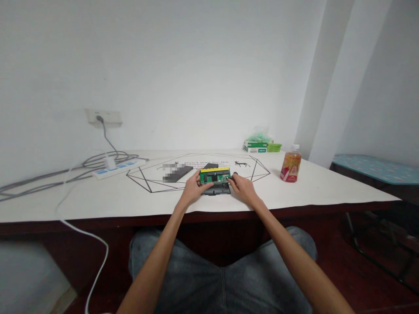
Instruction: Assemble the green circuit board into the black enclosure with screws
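Observation:
Just above the white table, a green circuit board (216,176) with a yellow strip along its top edge is held up in front of me. My left hand (194,187) grips the board's left end, with the thumb along its lower edge. At the board's right end is my right hand (241,185), its fingers pinched together around something small and dark that I cannot make out. Under the board lies a dark grey plastic casing (215,190), partly covered by the board and my hands.
A flat dark piece (183,173), partly pixelated, lies left of the board; another dark piece (211,165) is behind it. A drink bottle (290,165) stands right, green boxes (257,146) at the back. A power strip (116,169) with cables lies left.

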`<state>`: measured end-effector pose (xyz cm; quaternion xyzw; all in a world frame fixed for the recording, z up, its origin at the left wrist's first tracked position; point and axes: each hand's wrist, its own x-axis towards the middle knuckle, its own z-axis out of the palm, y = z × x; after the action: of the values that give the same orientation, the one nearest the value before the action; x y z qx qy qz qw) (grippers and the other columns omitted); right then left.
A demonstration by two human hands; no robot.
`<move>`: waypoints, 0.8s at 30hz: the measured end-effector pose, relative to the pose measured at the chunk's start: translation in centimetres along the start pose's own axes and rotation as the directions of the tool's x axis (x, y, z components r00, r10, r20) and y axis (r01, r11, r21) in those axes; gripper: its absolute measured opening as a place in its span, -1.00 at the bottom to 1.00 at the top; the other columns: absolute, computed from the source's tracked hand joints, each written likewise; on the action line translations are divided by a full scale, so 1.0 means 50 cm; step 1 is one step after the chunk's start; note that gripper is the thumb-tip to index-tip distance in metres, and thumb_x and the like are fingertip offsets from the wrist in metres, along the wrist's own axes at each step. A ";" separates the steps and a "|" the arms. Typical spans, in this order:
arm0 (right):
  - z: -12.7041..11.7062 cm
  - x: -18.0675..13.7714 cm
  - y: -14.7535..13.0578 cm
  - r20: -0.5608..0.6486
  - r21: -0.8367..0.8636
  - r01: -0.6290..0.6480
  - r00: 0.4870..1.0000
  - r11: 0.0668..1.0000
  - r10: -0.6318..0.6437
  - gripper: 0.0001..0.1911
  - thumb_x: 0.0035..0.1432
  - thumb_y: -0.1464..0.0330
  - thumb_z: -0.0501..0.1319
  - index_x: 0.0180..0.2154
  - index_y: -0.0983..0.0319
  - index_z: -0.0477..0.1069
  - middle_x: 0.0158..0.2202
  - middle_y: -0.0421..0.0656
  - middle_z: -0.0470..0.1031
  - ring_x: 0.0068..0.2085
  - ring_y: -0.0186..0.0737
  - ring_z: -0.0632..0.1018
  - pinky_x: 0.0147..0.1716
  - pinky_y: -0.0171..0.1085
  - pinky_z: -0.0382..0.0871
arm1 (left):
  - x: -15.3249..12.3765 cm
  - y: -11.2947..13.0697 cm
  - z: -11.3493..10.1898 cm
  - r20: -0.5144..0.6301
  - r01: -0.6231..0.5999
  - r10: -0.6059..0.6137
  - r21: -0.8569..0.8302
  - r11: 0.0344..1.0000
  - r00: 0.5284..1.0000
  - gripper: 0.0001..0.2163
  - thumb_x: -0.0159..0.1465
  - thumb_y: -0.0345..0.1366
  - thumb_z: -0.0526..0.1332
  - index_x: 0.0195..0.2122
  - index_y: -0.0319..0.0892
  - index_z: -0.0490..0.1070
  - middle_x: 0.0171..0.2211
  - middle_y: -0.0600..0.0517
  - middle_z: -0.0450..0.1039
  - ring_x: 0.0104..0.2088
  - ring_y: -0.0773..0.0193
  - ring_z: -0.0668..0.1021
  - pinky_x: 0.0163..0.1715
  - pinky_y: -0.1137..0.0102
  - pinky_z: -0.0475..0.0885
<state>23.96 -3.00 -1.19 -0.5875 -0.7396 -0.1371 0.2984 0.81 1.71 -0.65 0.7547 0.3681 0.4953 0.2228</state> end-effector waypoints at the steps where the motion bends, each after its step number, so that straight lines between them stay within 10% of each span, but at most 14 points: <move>1: -0.001 0.000 -0.001 0.006 -0.006 -0.006 1.000 1.000 0.006 -0.71 0.43 0.23 -0.03 -0.22 0.20 0.36 -0.23 -0.10 0.56 -0.29 -0.21 0.53 -0.41 -0.29 0.04 | 0.000 -0.001 0.000 0.009 -0.004 0.004 -0.017 1.000 1.000 -0.27 0.06 -0.03 0.39 0.21 -0.27 0.30 -0.27 -0.06 0.58 -0.27 0.12 0.58 -0.24 0.28 0.48; 8: 0.004 0.005 0.001 0.028 -0.033 -0.021 0.999 0.999 0.021 -0.70 0.45 0.22 -0.06 -0.20 0.20 0.36 -0.21 -0.09 0.57 -0.26 -0.18 0.54 -0.41 -0.29 0.03 | 0.002 -0.009 -0.001 0.034 0.016 -0.013 -0.091 0.996 0.999 -0.21 0.06 -0.11 0.38 0.29 -0.25 0.21 -0.14 -0.09 0.57 -0.23 0.14 0.57 -0.23 0.30 0.47; 17: 0.005 0.004 0.003 -0.019 -0.014 0.010 1.000 1.000 -0.010 -0.70 0.45 0.22 -0.05 -0.23 0.20 0.35 -0.23 -0.12 0.55 -0.28 -0.21 0.53 -0.42 -0.28 0.04 | 0.002 -0.011 -0.004 -0.094 0.003 0.001 0.048 0.999 0.996 -0.26 0.03 -0.05 0.38 0.22 -0.28 0.32 -0.49 0.17 0.30 -0.47 0.31 0.41 -0.38 0.39 0.33; 24: 0.003 -0.003 0.002 -0.114 0.027 0.069 0.991 0.997 -0.065 -0.67 0.35 0.08 0.07 -0.24 0.22 0.31 -0.32 -0.12 0.51 -0.35 -0.21 0.48 -0.41 -0.29 0.08 | -0.002 0.005 -0.008 -0.055 -0.037 0.046 0.152 0.988 0.997 -0.45 0.12 0.01 0.32 0.05 -0.23 0.46 -0.43 0.08 0.48 -0.40 0.24 0.50 -0.33 0.39 0.36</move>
<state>24.03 -3.02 -1.42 -0.5488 -0.7428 -0.1687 0.3443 0.49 1.46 -0.38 0.7620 0.3952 0.4925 0.1435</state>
